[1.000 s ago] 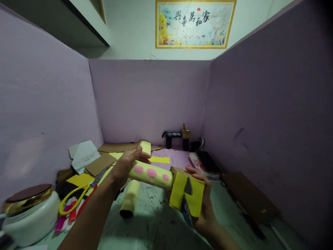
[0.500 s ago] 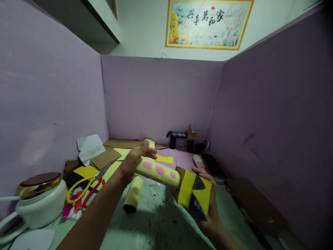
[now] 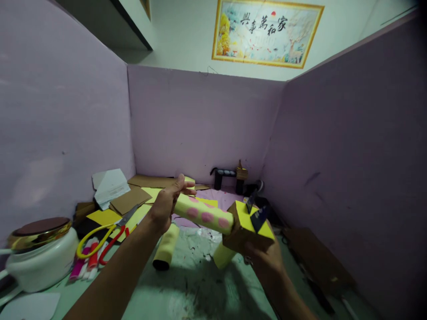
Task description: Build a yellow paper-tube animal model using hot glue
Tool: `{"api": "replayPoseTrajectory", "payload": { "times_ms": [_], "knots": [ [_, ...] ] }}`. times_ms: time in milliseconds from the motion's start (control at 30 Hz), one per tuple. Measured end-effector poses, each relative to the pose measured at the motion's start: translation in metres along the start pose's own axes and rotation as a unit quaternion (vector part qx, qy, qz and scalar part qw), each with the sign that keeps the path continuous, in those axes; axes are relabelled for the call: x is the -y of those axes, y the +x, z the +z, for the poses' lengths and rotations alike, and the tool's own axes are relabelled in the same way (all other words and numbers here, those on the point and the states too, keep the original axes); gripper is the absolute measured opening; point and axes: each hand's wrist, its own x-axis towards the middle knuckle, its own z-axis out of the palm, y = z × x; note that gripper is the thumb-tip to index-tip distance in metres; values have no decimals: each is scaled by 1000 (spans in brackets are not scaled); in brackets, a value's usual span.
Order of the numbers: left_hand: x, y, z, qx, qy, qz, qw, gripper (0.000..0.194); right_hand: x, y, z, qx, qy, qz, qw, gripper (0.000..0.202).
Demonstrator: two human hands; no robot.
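Manually gripped the yellow-topped box (image 3: 247,236) in the right hand (image 3: 267,255), against the right end of the pink-spotted tube (image 3: 203,213). Clasped that tube's left end in the left hand (image 3: 167,203), fingertips extended, above the table (image 3: 187,293), near a plain yellow tube (image 3: 167,246).

Prob. home craft nook (image 3: 207,124): scissors (image 3: 127,218), wall pic (image 3: 267,33).

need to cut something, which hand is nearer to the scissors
Left. The left hand is to the right of the scissors, holding one end of the spotted tube; the right hand is much farther right, holding the box at the other end.
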Motion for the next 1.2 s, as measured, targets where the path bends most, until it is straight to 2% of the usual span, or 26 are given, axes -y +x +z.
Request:
{"api": "replayPoseTrajectory", "payload": {
  "times_ms": [200,333,467,567,767,833,933,1067,1200],
  "knots": [
    [0,1,-7,16,99,40,994,48,9,9,-5,-41,70,83,993,49],
    [0,-1,-8,33,185,55,981,50,14,11,-5,-73,92,78,990,54],
    [0,-2,-11,79,226,50,970,60,11,12,-6,-72,85,61,992,58],
    [1,-1,-10,113,265,39,957,59,8,12,-5,-88,79,41,992,61],
    [2,-2,-4,76,375,72,921,49,5,9,-4,-76,57,22,995,72],
    [3,0,-5,72,352,85,929,47,5,7,-3,-67,56,39,995,68],
    [10,6,-6,60,251,95,961,52,5,5,-1,-64,71,52,994,58],
    [25,15,-2,23,123,35,992,57,4,5,2,-61,84,29,994,51],
    [32,16,4,20,56,-18,998,55,0,5,2,-55,50,23,997,39]
  ]
}}
